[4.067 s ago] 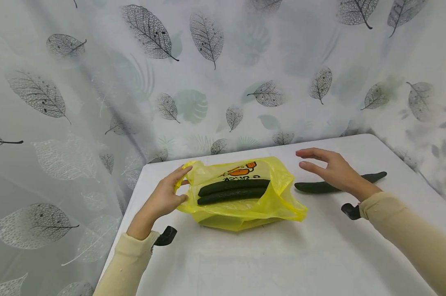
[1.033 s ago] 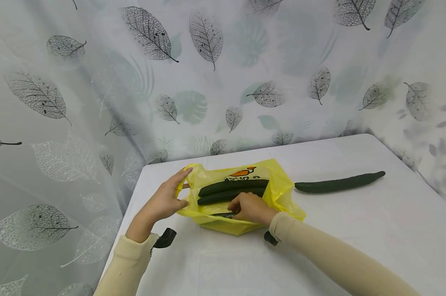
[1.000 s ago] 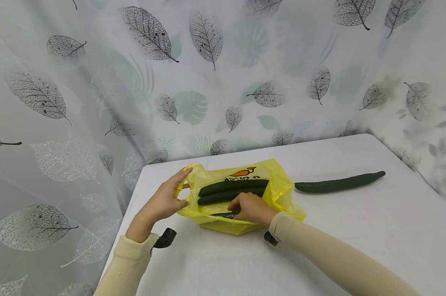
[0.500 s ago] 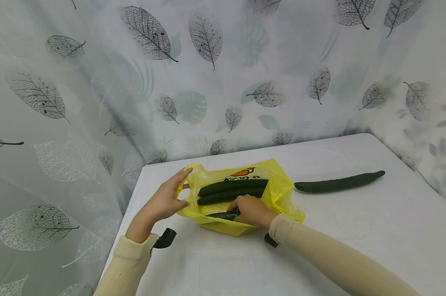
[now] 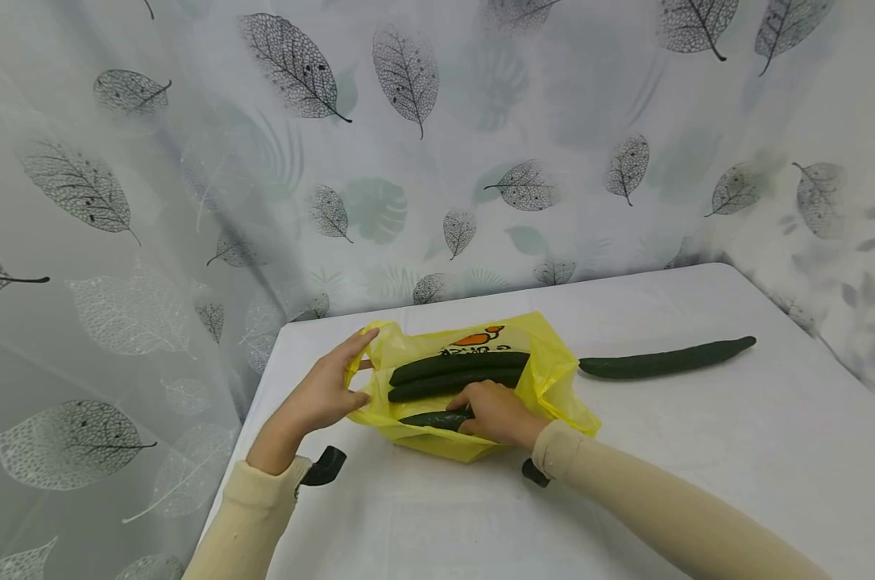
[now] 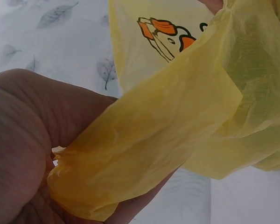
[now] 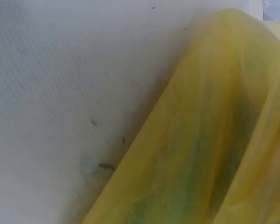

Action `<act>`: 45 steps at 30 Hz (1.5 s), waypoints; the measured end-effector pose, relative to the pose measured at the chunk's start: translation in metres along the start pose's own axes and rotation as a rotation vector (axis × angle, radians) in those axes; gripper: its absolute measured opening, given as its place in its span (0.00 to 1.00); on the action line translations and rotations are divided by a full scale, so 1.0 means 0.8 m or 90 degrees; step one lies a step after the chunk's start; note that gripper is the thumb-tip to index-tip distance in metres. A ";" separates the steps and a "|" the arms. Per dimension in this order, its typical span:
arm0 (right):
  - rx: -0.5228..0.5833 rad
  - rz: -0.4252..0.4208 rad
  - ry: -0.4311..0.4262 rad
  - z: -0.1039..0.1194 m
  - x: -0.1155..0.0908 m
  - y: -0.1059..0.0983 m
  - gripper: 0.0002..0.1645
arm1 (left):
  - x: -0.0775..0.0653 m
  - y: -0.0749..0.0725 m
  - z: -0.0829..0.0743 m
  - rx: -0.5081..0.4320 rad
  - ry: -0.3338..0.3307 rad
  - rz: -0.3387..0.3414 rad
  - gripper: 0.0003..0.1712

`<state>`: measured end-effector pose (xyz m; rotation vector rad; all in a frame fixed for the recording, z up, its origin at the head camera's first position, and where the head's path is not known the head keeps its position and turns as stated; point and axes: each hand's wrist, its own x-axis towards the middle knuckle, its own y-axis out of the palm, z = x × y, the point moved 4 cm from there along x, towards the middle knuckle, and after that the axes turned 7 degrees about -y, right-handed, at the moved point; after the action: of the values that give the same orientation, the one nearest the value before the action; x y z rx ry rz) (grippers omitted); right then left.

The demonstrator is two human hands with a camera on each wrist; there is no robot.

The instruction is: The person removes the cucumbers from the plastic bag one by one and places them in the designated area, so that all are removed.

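Note:
A yellow plastic bag [image 5: 553, 379] lies on its side with its mouth facing me. My left hand [image 5: 321, 392] grips the left edge of its mouth; in the left wrist view the film bunches between thumb and fingers. Two dark green cucumbers [image 5: 458, 367] lie side by side at the back inside. Nearer the front rim is another cucumber [image 5: 435, 420], whose right part my right hand [image 5: 497, 415] holds, reaching into the bag. The right wrist view shows the bag's yellow film [image 7: 191, 140] but hides the fingers.
One more cucumber [image 5: 665, 360] lies on the white table [image 5: 698, 451] to the right of the bag. A leaf-patterned curtain [image 5: 437, 161] hangs behind the table and along its sides.
My right hand has gone from open above the right-hand cucumber into the bag. Over the last second the front cucumber has come up slightly into view in its grip. The left hand keeps its place.

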<state>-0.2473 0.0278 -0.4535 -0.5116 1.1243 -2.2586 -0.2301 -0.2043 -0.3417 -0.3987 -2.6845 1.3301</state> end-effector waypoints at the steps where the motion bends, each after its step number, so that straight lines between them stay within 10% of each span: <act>1: 0.004 -0.007 0.002 0.000 -0.001 -0.001 0.21 | 0.000 0.000 0.000 0.001 0.001 0.000 0.55; 13: 0.049 -0.073 0.022 0.003 -0.014 -0.024 0.22 | -0.001 -0.003 0.001 0.005 -0.004 -0.002 0.56; 25: 0.117 -0.134 -0.101 0.017 -0.032 -0.055 0.25 | -0.001 -0.003 -0.001 -0.006 -0.010 0.003 0.56; 45: 0.486 -0.222 -0.111 0.058 -0.041 -0.119 0.28 | -0.003 -0.001 -0.006 -0.006 -0.010 0.009 0.55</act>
<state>-0.2257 0.0678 -0.3524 -0.5875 0.0379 -2.6371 -0.2271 -0.2021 -0.3380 -0.4114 -2.7076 1.3304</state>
